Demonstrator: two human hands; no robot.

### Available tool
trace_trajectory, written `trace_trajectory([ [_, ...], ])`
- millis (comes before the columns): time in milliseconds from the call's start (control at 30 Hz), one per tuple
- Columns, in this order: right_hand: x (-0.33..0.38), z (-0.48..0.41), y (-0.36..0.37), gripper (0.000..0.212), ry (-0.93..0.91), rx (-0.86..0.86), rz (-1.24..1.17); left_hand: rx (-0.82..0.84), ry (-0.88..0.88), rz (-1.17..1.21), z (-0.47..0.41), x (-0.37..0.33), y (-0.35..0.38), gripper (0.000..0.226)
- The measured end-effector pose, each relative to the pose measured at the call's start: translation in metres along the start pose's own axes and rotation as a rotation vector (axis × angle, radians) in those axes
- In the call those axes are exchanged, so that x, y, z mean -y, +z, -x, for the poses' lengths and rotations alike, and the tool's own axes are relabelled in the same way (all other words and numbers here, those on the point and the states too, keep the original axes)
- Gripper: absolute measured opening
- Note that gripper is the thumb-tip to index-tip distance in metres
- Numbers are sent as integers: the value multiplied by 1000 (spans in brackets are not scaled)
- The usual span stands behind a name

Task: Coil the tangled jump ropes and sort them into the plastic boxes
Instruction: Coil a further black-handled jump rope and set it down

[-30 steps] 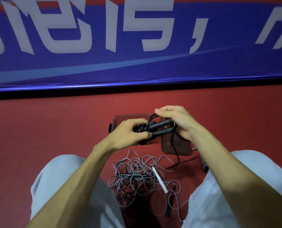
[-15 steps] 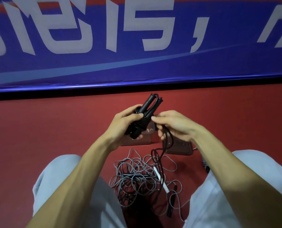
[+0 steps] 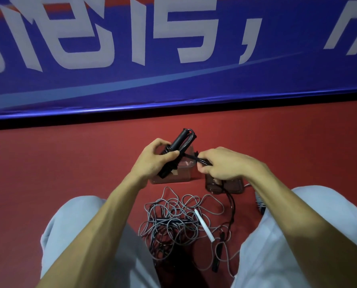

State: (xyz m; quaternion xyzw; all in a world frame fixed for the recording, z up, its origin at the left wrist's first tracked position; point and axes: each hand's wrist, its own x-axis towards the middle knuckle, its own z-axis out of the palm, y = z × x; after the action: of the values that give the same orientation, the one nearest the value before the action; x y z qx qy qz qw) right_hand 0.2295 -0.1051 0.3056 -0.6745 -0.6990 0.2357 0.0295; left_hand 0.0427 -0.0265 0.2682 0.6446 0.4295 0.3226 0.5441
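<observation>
Handles of the black rope (image 3: 178,150) sit bundled side by side in the left hand (image 3: 152,163), fingers curled tight around them, their long axis slanting up and away from the wrist toward the wall. From the middle of that bundle a short run of black cord crosses to the right hand (image 3: 223,165), which pinches it between thumb and fingertips just beside the left; the two hands are near each other but not touching. Below the right hand the loose tail of the cord (image 3: 231,206) hangs down to the floor (image 3: 69,163) and ends near the grey tangle (image 3: 173,221), which lies under and between the hands, toward the knees, with a white handle (image 3: 204,226) and a dark handle (image 3: 217,256) lying in it. Two plastic boxes rest on the floor directly beneath the hands: one (image 3: 171,175) under the left, another (image 3: 225,186) under the right, both partly hidden. The step in hand looks like winding the cord around the handles, so the coming turn depends on the cord running crosswise to the bundle's axis. The right hand is the nearer to the slack and seems the one to carry it round, while the left holds the bundle fixed. The tail could snag on the tangle as it lifts.
</observation>
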Motion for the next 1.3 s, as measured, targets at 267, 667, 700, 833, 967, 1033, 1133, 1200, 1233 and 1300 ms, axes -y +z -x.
trace_trajectory([
  [267, -3, 3, 11, 26, -323, -342, 374, 146, 183, -579, -3, 10, 1, 27],
  [667, -3, -3, 12, 41, -275, -665, -9, 373, 324, -681, 10, 3, 0, 31],
  [700, -4, -4, 12, 44, -235, -670, -55, 377, 314, -656, 11, 3, 0, 30],
  [833, -6, -11, 13, 49, -151, -575, -252, 403, 248, -506, 17, -2, 4, 25],
  [967, -8, -16, 12, 29, -149, -364, -586, 454, 229, -358, 20, -8, 4, 10],
  [1033, -13, -17, 8, 23, -149, -358, -882, 450, 183, -159, 22, -15, 3, 19],
  [1133, -16, -21, 5, 29, -69, -352, -1068, 355, 181, 31, 25, -25, 1, 19],
  [1200, -13, -25, 9, 30, -43, -311, -1021, 280, 159, 121, 24, -27, 0, 17],
  [1233, -10, -26, 11, 38, -49, -278, -957, 237, 130, 166, 22, -26, -1, 18],
  [1300, -7, -26, 15, 49, -94, -219, -801, 136, 75, 217, 17, -24, -2, 16],
])
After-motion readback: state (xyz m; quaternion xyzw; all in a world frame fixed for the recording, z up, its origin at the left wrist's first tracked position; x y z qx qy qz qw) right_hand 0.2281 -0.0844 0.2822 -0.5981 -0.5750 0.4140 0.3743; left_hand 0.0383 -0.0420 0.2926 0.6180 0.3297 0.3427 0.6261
